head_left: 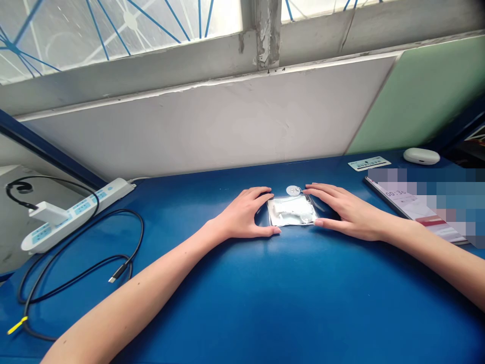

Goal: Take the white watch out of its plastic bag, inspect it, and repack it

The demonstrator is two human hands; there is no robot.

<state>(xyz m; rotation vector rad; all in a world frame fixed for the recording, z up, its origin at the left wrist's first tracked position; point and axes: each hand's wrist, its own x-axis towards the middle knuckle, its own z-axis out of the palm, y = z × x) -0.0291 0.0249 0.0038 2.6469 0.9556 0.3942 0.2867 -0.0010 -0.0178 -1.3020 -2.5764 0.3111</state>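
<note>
Head view, silvery packet (291, 210) lying near the surface's (242, 298) far edge, left hand (248, 212) and right hand (346, 215) spread wide at its sides, fingers unclenched, open room in front, power strip (85, 212) toward far left corner, white case (421, 156) toward far right.

From where I stand, a workshop corner, likely: blue metal-framed table (242, 308), power strip (84, 206), peeling window frame (268, 35)
</note>
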